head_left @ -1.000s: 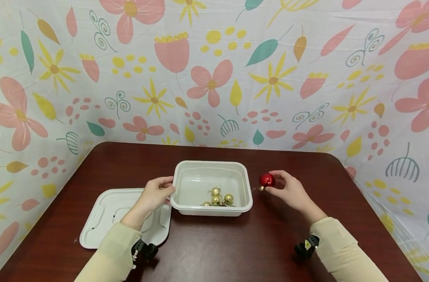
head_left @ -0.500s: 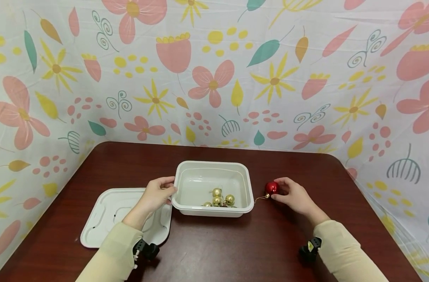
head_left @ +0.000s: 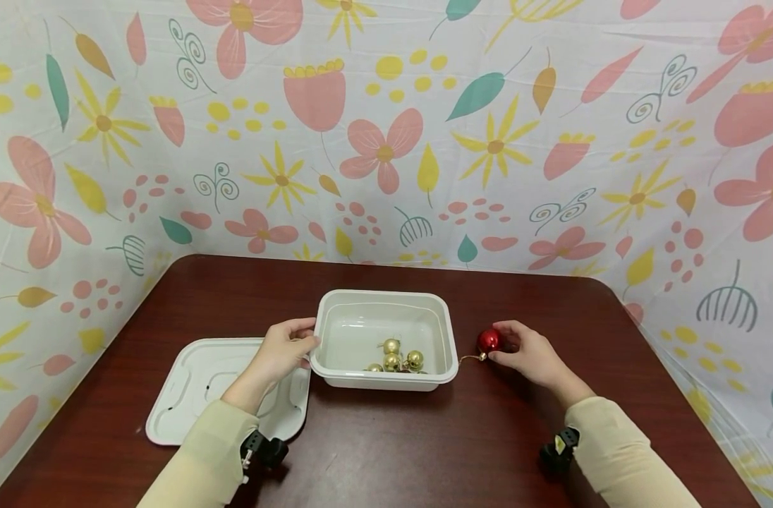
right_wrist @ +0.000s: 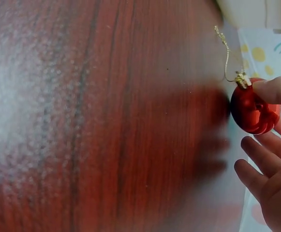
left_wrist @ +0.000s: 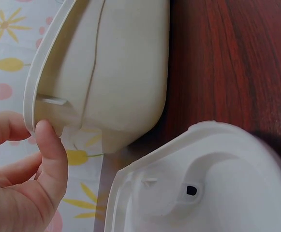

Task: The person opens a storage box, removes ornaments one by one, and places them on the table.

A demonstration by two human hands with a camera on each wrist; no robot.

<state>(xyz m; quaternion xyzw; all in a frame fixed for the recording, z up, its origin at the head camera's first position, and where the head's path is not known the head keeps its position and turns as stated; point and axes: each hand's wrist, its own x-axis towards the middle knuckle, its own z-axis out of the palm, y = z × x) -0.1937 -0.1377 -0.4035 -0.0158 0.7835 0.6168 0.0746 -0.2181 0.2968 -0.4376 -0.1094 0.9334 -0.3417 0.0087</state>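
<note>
A shiny red Christmas bauble (head_left: 489, 340) with a gold cap and looped gold string is pinched between the thumb and fingers of my right hand (head_left: 531, 356). In the right wrist view the bauble (right_wrist: 254, 110) sits right at the tabletop, its string trailing toward the box. My left hand (head_left: 283, 356) pinches the left rim of a white plastic box (head_left: 386, 381). Several small gold baubles (head_left: 392, 361) lie inside the box near its front wall, which partly hides some of them. In the left wrist view, thumb and fingers meet around the rim of the box (left_wrist: 125, 63).
A white lid (head_left: 190, 395) lies flat on the dark wooden table (head_left: 386, 451), left of the box and partly under the left forearm. Flower-patterned cloth (head_left: 386, 141) hangs behind and beside the table. A black camera mount sits on each wrist.
My right hand has moved a little right and down with the red bauble, bringing it down to the table, then stayed nearly still. The left hand keeps its hold on the box.
</note>
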